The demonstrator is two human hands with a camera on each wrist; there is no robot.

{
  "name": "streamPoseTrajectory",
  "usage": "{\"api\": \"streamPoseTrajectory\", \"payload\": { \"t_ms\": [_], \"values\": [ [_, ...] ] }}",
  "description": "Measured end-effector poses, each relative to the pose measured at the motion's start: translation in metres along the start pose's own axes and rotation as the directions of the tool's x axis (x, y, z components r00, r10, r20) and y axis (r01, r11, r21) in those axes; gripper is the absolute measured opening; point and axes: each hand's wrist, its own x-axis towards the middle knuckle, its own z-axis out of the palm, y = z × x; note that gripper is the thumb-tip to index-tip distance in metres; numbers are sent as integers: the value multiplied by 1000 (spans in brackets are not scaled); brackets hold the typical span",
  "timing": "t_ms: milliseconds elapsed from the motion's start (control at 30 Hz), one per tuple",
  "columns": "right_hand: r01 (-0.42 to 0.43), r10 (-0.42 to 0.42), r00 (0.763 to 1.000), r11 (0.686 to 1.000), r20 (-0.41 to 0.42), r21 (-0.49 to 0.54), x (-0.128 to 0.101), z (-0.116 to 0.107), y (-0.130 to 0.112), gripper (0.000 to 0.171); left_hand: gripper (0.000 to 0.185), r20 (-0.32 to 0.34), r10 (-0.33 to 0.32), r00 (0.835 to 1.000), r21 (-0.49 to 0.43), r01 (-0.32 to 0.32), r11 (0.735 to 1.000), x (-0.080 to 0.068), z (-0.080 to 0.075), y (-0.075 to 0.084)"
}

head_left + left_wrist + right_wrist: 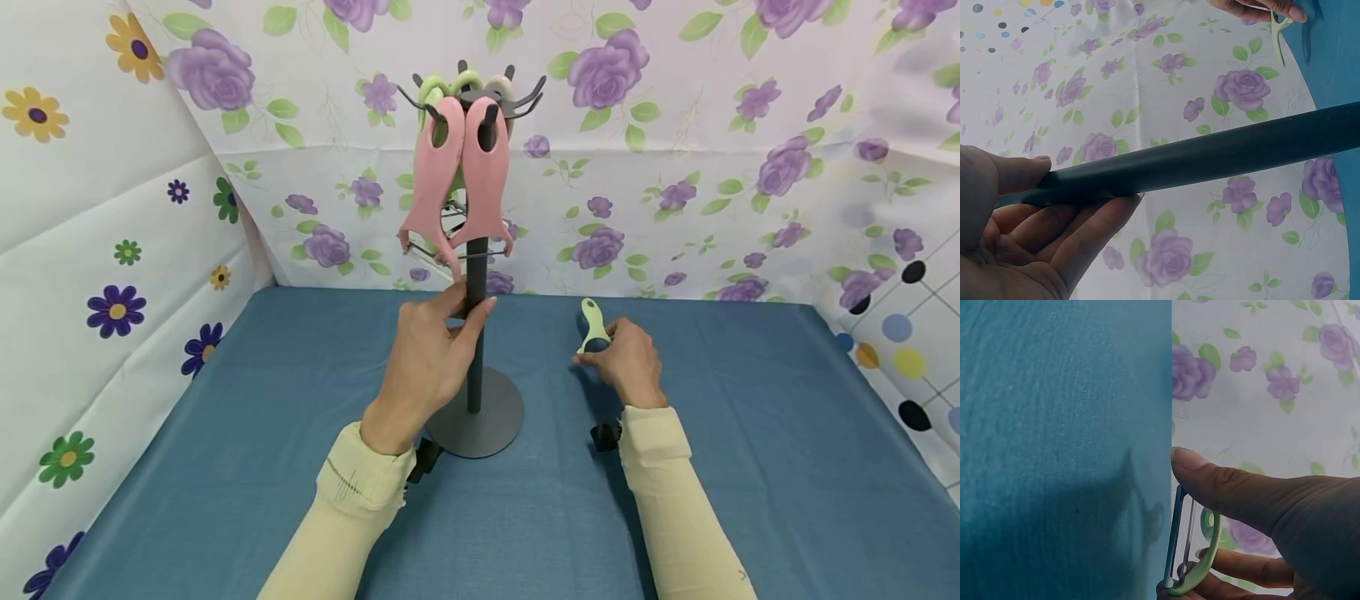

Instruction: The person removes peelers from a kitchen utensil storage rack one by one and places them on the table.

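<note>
A dark grey stand [475, 354] with hooks at its top rises from a round base. My left hand [423, 354] grips its pole below the hanging tools, thumb on one side and fingers on the other; the left wrist view shows this pole [1210, 153] close up. Two pink peelers [435, 179] hang from the front hooks, with light green handles [465, 81] and a pale one partly hidden behind them. To the right of the stand, my right hand [628, 360] pinches a light green peeler [592, 315] by its blade end [1175, 550], handle pointing away, above the table.
A blue cloth [330, 375] covers the table. At the back hangs a white sheet [675, 225] with purple flowers, close behind the stand. Patterned sheets also stand at the left and right sides. A dark strap piece [606, 436] sits at my right wrist.
</note>
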Motion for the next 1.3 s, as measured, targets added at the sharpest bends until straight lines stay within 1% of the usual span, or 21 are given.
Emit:
{"api": "streamPoseTrajectory", "payload": {
  "t_ms": [267,467,600,767,1000,1300],
  "values": [
    [-12,12,1000,1000,11,0,3,2,2,63,22,2,1,1000,-7,-1,1000,0,0,0],
    [-22,23,999,1000,26,-22,5,5,3,45,23,1,2,1000,-5,-2,1000,0,0,0],
    [-32,32,999,999,24,-30,6,7,4,42,23,3,-9,1000,-4,9,1000,0,0,0],
    [-38,39,999,999,16,-37,6,9,5,46,23,1,-7,1000,-3,7,1000,0,0,0],
    [-13,13,1000,998,8,-57,5,11,6,66,22,1,2,1000,4,-2,1000,-1,0,-1],
    [-24,25,1000,997,10,-76,5,11,6,63,21,0,16,1000,18,-16,1000,0,0,-1]
  ]
}}
